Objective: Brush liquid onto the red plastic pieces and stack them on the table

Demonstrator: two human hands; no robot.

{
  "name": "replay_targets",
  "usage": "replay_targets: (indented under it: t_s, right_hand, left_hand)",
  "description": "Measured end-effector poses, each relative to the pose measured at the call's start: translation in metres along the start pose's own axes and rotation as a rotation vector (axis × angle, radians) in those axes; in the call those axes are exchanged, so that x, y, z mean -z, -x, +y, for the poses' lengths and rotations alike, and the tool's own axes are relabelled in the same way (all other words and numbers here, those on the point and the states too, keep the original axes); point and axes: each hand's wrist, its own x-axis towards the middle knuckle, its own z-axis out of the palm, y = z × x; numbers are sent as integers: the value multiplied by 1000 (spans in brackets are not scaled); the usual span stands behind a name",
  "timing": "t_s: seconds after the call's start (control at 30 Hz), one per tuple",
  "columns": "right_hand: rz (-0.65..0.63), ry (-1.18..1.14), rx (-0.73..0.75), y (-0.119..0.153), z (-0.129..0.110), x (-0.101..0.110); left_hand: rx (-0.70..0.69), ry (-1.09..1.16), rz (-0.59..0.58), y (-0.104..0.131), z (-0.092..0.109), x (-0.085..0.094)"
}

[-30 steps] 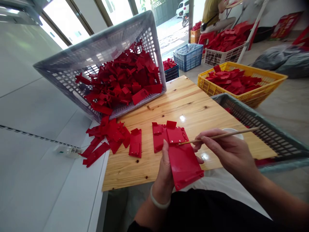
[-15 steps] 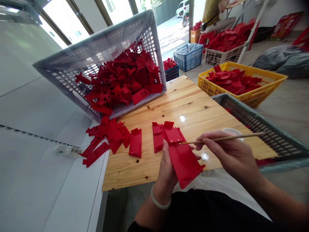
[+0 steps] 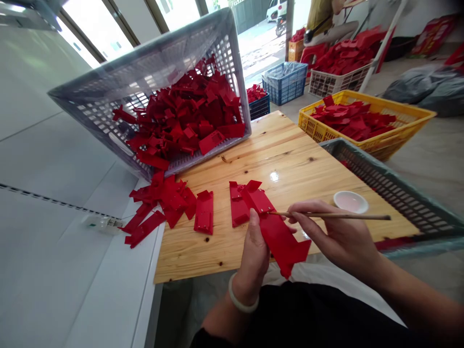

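Note:
My left hand (image 3: 255, 249) grips a long red plastic part (image 3: 279, 237) by its side, tilted above the table's front edge. My right hand (image 3: 337, 232) pinches a thin wooden-handled brush (image 3: 340, 215), whose tip touches the part near its middle, beside some small pale dots. Behind the held part, a second red plastic part (image 3: 239, 208) lies on the wood, partly covered. Farther left lies another red part (image 3: 204, 212). A small white dish (image 3: 350, 201) with a pale content sits just beyond my right hand.
A tipped, plastic-lined crate (image 3: 237, 92) of red parts stands at the table's back left, with a loose pile (image 3: 170, 198) below it. Right of the wooden table (image 3: 286, 145) are a grey-green crate (image 3: 391, 188) and a yellow crate (image 3: 402, 121). A person (image 3: 322, 24) sits farther back.
My left hand has turned the red part so its side flap shows more. My right hand has moved slightly left with the brush, uncovering the white dish.

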Motion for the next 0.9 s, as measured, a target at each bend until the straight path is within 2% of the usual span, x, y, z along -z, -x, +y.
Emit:
replay_targets:
  t_s: [0.2,0.57,0.7,0.9]
  right_hand:
    - [-48,26,24,1,1,1]
    - [-67,-8,51,3,3,6]
    - [-27,10,47,5,8,8]
    - [-31,3,60,7,15,10]
  left_hand:
    - [-3,24,35,-2,2,-2]
    - [129,24,-55,-3,8,-3]
    - [166,74,-114,-9,5,0]
    - [169,117,-81,-22,3,-5]
